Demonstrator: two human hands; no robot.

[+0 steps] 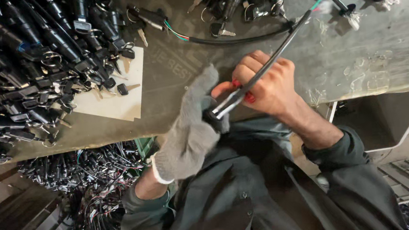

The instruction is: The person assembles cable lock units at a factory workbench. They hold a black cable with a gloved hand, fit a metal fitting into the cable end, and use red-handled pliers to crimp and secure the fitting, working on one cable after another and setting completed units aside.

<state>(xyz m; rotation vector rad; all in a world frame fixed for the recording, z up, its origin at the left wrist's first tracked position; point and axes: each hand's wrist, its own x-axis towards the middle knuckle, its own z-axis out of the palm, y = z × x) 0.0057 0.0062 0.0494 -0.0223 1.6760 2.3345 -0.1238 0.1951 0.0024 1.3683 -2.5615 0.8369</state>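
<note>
The left part of the worktop (174, 79) is blocked by a dense heap of black key-and-lock assemblies (35, 59), spilling over a pale card sheet (118, 99). A second pile (235, 2) and 1 black cable (237, 38) close off the far edge. Open surface is found at the right, crossed only by scraps of clear film (363, 74). Below the left edge, passage is barred by tangled wiring (90, 183).

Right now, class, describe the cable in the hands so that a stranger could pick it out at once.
Start at the grey workbench, then find its near edge, where a gloved left hand and a bare right hand meet. The cable runs between them, up and away to the right. Unlike the piled cables, it is the only one held, with red and green wires at its far end.
</note>
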